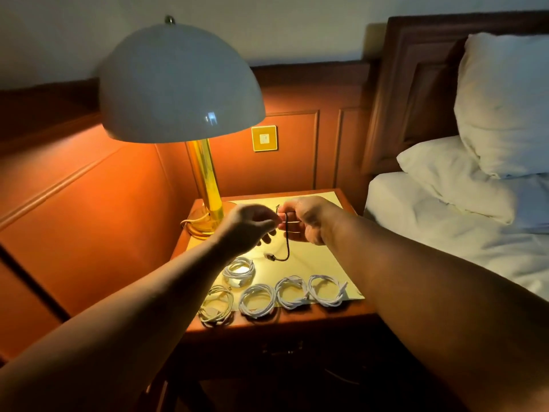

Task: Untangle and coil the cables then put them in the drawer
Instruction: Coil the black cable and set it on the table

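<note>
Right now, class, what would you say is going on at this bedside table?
A person is winding a thin black cable between both hands above the lamp-lit wooden bedside table. The left hand pinches one part and the right hand has loops in its grip, while the cable's free end hangs down to the tabletop. Five coiled white cables already lie near the table's front edge. None has gone into the drawer yet.

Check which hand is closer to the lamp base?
Left. The left hand is just right of the lamp base, almost beside it. The right hand is farther right, past the dark cable that both hands hold above the nightstand.
</note>
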Demonstrator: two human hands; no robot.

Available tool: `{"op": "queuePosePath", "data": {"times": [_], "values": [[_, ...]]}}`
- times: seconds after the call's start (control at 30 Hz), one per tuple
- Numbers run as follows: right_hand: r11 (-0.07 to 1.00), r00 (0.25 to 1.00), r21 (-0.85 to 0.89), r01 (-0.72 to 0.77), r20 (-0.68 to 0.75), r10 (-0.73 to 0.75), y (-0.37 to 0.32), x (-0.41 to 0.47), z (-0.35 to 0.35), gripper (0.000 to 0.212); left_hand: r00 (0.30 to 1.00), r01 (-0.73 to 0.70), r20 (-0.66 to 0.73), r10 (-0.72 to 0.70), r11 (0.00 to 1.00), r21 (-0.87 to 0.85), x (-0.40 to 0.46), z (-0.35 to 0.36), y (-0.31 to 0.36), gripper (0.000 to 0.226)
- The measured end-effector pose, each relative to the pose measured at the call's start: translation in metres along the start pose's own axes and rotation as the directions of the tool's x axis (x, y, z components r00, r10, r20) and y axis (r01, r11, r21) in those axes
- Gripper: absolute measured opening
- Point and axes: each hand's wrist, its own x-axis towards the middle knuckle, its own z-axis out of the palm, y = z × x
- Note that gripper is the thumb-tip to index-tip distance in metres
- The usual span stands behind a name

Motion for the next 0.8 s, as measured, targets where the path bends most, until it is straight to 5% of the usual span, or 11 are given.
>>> {"op": "queuePosePath", "data": {"times": [0.23,0.33,0.47,0.63,0.8], "values": [[0.953,0.958,-0.2,0.226,-0.13,-0.255,-0.005,-0.022,-0.031,0.025,0.975,0.202,-0.078,-0.208,0.976,-0.084,0.025,0.036,-0.015,0.052],[0.941,0.947,-0.178,0.286,-0.095,-0.306,-0.004,-0.028,-0.048,0.025,0.973,0.227,-0.035,-0.23,0.971,-0.077,0.04,0.059,-0.017,0.036],[0.951,0.95,0.015,0.307,-0.067,-0.306,0.001,-0.036,-0.069,0.023,0.965,0.263,-0.031,-0.262,0.965,0.023,0.059,0.086,-0.028,0.017],[0.846,0.941,0.42,0.327,-0.067,-0.33,0.001,-0.033,-0.095,0.024,0.945,0.328,-0.039,-0.325,0.938,0.109,0.075,0.106,-0.043,0.027],[0.734,0.941,0.598,0.322,-0.113,-0.32,0.005,-0.029,-0.11,0.025,0.937,0.333,-0.11,-0.332,0.943,-0.002,0.096,0.095,-0.046,0.042]]}}
